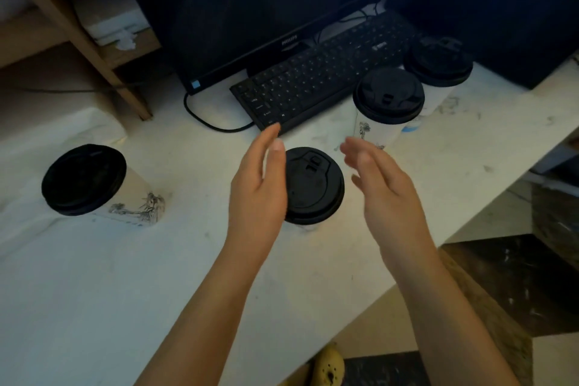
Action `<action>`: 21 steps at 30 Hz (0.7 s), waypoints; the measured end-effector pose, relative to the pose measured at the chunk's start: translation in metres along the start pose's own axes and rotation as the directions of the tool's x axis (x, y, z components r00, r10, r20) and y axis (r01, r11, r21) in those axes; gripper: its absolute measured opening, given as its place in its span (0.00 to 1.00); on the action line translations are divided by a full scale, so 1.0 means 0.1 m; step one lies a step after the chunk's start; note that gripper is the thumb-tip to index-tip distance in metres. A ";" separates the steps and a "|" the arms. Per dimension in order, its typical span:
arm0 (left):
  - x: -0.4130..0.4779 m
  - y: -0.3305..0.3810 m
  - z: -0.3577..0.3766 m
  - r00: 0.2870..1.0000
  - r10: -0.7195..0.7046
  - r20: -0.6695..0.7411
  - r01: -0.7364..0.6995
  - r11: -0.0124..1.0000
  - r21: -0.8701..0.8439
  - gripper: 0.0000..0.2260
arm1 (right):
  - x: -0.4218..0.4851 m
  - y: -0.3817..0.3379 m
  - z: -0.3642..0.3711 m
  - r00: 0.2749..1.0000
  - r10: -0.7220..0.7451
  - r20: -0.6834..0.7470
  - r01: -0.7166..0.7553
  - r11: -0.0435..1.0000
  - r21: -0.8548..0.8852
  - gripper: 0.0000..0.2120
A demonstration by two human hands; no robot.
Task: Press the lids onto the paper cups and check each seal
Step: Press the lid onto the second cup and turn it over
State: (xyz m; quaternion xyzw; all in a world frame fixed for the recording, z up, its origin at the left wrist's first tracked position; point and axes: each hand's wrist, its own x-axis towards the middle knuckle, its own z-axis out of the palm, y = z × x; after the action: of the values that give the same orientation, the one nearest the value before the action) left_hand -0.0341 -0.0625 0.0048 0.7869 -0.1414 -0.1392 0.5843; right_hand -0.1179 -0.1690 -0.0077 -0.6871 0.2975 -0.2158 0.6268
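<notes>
The lidded cup (313, 186) stands upright on the counter (94, 291), directly between the two hands. The left hand (258, 191) is nearer, its palm just beside the lid's left edge; contact cannot be confirmed. The right hand (380, 180) hovers apart on the right. Both hands have fingers extended, palms facing inward, holding nothing.

You have one view only: a wide-angle camera on your head, facing forward and steeply down, close above the white counter (125, 291). The keyboard (316, 84) lies just beyond frame centre, the counter's near edge this side of it.
</notes>
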 end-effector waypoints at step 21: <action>0.10 -0.05 0.15 0.976 0.203 0.078 -0.217 0.906 0.363 0.15 | 0.11 0.02 0.40 0.999 -0.042 -0.014 0.041 0.997 -0.065 0.13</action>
State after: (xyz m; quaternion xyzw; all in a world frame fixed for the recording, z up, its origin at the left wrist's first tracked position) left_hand -0.0303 -0.0784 -0.0045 0.8601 -0.2600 -0.0614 0.4346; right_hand -0.0836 -0.1474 -0.0151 -0.7113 0.2948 -0.2243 0.5973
